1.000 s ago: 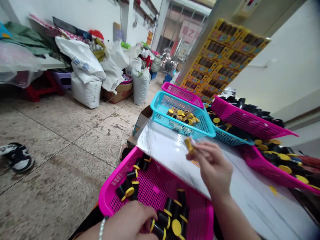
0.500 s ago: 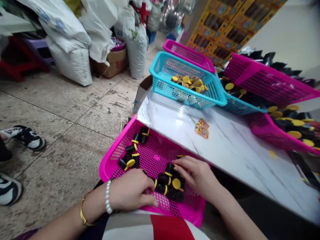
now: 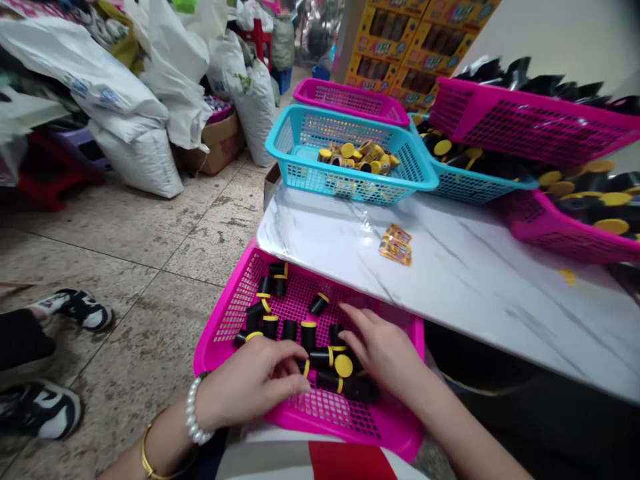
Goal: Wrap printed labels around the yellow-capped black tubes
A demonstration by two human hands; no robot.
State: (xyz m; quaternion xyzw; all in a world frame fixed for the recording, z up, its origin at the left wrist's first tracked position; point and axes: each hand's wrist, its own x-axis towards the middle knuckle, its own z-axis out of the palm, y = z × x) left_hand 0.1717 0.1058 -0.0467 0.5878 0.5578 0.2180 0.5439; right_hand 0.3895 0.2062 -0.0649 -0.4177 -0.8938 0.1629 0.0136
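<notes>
A pink mesh basket (image 3: 220,320) rests against my lap, with several small black cylindrical containers with yellow lids lying inside. My left hand (image 3: 255,380), wearing a pearl bracelet, curls its thumb and fingers around one black container (image 3: 303,367), mostly hidden by the hand. On the basket's right side, my right hand (image 3: 383,343) has its fingers stretched and apart. Its fingertips are beside a dark container (image 3: 335,332), and I cannot tell whether they touch it. Below them, one round yellow lid (image 3: 343,365) faces up. A single container (image 3: 319,304) lies tilted toward the back.
A marbled white table (image 3: 340,230) borders the basket, with printed yellow-orange cards (image 3: 397,245) on it. Behind are a blue basket (image 3: 350,183) of yellow-lidded pieces and a stacked pink basket (image 3: 525,123). White sacks (image 3: 140,153) and another person's shoes (image 3: 85,310) are at left.
My right hand has drawn back slightly from the containers and its fingers have spread. More containers show in the basket's middle, including a tilted one at the back. The view has shifted.
</notes>
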